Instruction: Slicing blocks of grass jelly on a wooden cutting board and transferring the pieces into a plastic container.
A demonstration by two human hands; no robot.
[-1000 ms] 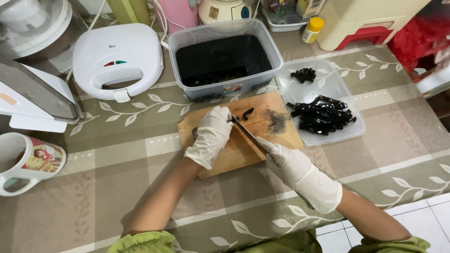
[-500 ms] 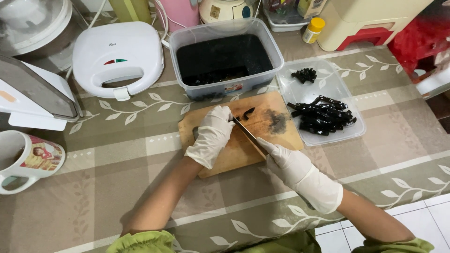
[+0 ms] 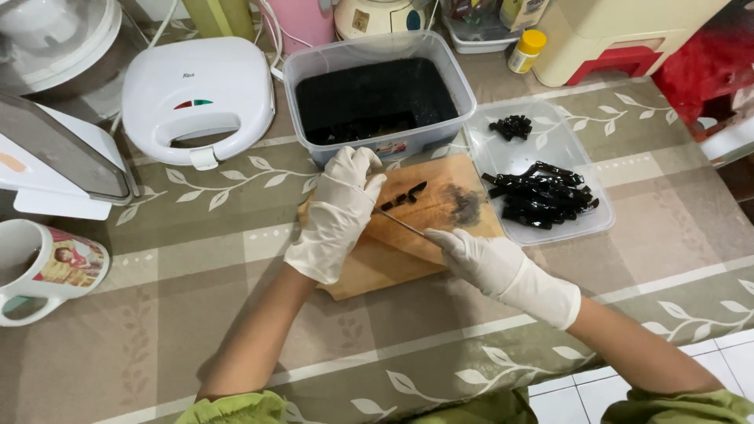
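The left hand (image 3: pixel 339 213), in a white glove, lies palm down on the light wooden cutting board (image 3: pixel 393 243), fingers loosely curved and pressing at the near end of a few small black jelly strips (image 3: pixel 405 195); whether it pinches one cannot be told. The gloved right hand (image 3: pixel 481 257) is wrapped around the handle of a slim knife (image 3: pixel 399 222), whose blade angles left and far across the board to meet the left fingertips just beside the strips. A dark smear stains the board to the right of them. Just right of the board, a clear flat plastic lid (image 3: pixel 573 145) carries a heap of cut black pieces, with a smaller cluster farther back. Beyond the board stands a clear rectangular plastic tub (image 3: pixel 459 74) of black jelly. Far left sits a white sandwich maker (image 3: pixel 196 98), and at the near left edge a picture-printed mug (image 3: pixel 47 267), all on a beige leaf-patterned tablecloth (image 3: pixel 196 314).
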